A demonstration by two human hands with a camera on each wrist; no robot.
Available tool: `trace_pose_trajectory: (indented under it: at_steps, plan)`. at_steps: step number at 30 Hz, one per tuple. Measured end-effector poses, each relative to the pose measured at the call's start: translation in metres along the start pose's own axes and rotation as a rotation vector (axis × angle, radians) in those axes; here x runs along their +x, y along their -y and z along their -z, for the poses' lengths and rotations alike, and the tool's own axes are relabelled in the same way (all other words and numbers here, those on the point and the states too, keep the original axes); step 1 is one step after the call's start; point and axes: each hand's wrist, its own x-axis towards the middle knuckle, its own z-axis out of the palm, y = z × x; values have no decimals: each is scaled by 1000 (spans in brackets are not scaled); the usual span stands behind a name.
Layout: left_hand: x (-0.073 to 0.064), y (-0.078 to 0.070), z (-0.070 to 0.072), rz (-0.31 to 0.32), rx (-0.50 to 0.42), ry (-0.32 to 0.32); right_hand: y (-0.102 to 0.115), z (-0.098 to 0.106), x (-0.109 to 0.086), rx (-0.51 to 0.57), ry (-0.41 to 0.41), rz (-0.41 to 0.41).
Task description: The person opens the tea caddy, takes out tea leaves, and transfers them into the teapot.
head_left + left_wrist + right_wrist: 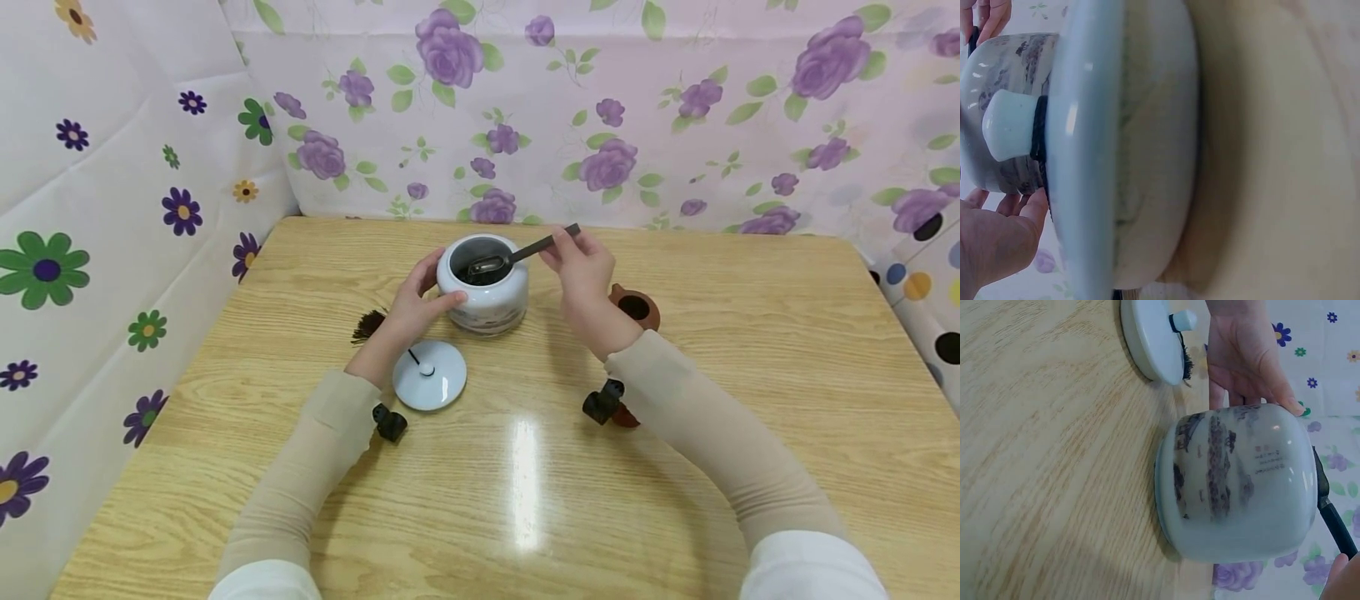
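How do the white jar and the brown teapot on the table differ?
The jar is white with a painted scene; the teapot looks plain brown where visible. The jar appears larger than the teapot. A scoop reaches into the jar, but not the teapot. Both are open on top.

The jar (pixel 491 309) was white with a dark landscape; the scoop (pixel 536 247), blackish; the lid (pixel 437 387), at the jar's seven o'clock, bluish white; the pot (pixel 652 314), at three, reddish brown; the cloth (pixel 525 117), at twelve, white with purple-and-green florals.
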Motion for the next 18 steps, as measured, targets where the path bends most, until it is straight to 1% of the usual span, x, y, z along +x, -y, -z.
trace_pose_trajectory:
  at_steps: [6, 8, 11, 15, 18]
  plan:
    - [0, 0, -1, 2, 6, -2, 13, 7, -1, 49, 10, -17]
    - [1, 1, -1, 3, 5, 0, 19, 11, -2, 70, 11, -11]
    - [6, 8, -1, 6, -4, 0, 27, 18, -2, 103, 3, -1]
    - [14, 21, 0, 2, -1, -10, 36, 29, -1, 120, -13, 13]
    - [15, 26, 0, -11, 11, -19, 42, 37, 1, 157, -20, 15]
